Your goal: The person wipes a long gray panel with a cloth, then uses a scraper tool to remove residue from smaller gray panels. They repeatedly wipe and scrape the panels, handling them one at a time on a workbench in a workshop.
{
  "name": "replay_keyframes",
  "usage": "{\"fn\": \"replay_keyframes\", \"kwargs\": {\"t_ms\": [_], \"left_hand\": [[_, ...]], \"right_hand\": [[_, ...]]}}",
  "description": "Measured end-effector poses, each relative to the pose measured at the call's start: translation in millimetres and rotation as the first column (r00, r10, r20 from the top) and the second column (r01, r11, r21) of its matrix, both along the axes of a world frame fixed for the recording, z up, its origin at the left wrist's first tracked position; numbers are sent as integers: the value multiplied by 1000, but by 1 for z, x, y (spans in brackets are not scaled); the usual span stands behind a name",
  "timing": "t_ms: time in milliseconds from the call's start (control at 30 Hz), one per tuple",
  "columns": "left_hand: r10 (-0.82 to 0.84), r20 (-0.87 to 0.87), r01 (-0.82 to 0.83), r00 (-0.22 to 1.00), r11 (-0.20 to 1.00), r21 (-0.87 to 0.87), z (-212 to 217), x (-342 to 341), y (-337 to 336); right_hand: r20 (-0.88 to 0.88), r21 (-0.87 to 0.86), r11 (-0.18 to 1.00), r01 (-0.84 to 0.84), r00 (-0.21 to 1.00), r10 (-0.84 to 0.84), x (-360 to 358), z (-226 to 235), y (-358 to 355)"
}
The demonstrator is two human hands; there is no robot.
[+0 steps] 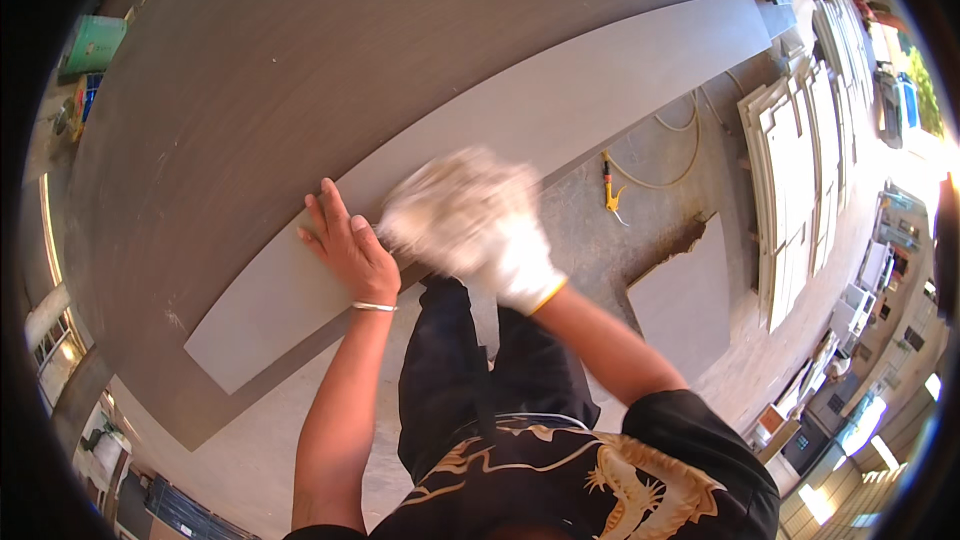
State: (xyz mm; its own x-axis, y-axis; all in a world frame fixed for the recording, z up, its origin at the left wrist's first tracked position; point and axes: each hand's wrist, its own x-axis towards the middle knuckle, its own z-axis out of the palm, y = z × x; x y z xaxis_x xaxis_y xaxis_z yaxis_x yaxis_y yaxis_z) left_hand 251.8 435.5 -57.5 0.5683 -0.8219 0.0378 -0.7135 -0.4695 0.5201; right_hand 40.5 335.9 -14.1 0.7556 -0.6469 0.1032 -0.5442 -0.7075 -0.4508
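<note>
A long light grey panel lies slantwise on a brown-grey worktop. My left hand, bare with a bangle at the wrist, rests on the panel near its front edge, fingers spread. My right hand wears a white glove with a yellow cuff. Under it, over the panel's front edge, is a crumpled off-white rag, and the hand appears to grip it. Motion smears both rag and glove, so the gloved fingers cannot be made out.
The brown-grey worktop spreads beyond the panel. On the floor to the right lie a yellow air blow gun with a hose and a broken-edged grey board. Stacked pale boards stand farther right. A green bucket is at far left.
</note>
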Motion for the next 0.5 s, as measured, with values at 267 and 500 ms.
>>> {"fn": "replay_keyframes", "kwargs": {"t_ms": [267,500], "left_hand": [[-180,266,169,947,984,63,0,5,4],[-176,230,156,957,982,103,4,7,9]], "right_hand": [[72,-58,935,349,936,-345,-18,-36,-1],[-147,-84,985,151,976,-162,-84,-24,-73]]}}
